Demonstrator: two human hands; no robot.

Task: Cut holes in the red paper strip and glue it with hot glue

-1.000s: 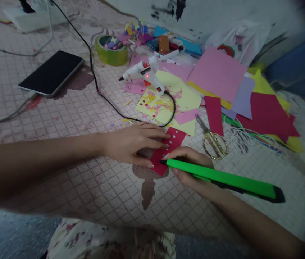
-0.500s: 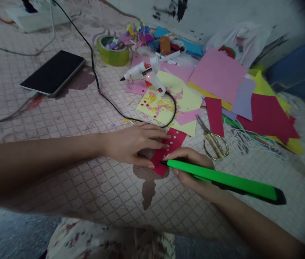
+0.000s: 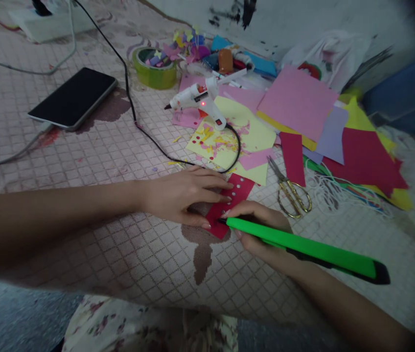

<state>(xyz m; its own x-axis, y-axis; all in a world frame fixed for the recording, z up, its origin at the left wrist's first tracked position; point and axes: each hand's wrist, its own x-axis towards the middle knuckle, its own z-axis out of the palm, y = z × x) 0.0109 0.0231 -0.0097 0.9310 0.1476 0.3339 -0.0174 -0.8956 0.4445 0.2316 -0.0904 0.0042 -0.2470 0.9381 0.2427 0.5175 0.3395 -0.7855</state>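
Note:
My left hand (image 3: 181,195) lies flat with its fingers spread, holding down a strip of red paper (image 3: 240,188). White round spots or holes run along the strip. In my right hand (image 3: 262,225) is a long green tool with black ends (image 3: 303,244), its kind not certain. Its narrow black tip touches the lower part of the red strip, close to the left thumb. The body of the tool slants down to the right over my right wrist. Gold-handled scissors (image 3: 291,195) rest just beyond my right hand.
A white glue gun (image 3: 196,97) with a red light lies on pale yellow paper (image 3: 257,132) with scraps. Farther back are green tape (image 3: 154,73) and pink paper (image 3: 297,102). White string (image 3: 334,193) lies right; a phone (image 3: 73,98) charges left; a black cable (image 3: 130,102) crosses the table.
The far end of the green tool has dipped slightly, while its tip stays on the red strip. My left hand is in the same place.

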